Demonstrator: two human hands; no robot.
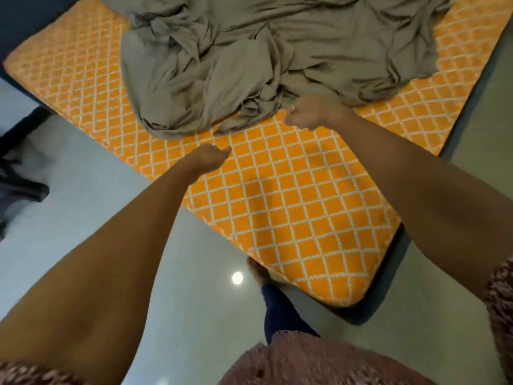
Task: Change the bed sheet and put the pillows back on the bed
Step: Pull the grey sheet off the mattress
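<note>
An orange mattress with a white diamond pattern fills the middle of the head view, one corner toward me. A grey-beige bed sheet lies crumpled in a heap on its far half. My right hand is closed at the near edge of that sheet, gripping the cloth. My left hand hovers over the mattress just below the sheet's lower fold, fingers curled and pinched together; I cannot see cloth in it. No pillows are in view.
Grey glossy floor surrounds the bed, with a light reflection near my foot. A dark bed frame shows under the near corner. Dark objects lie on the floor at the far left.
</note>
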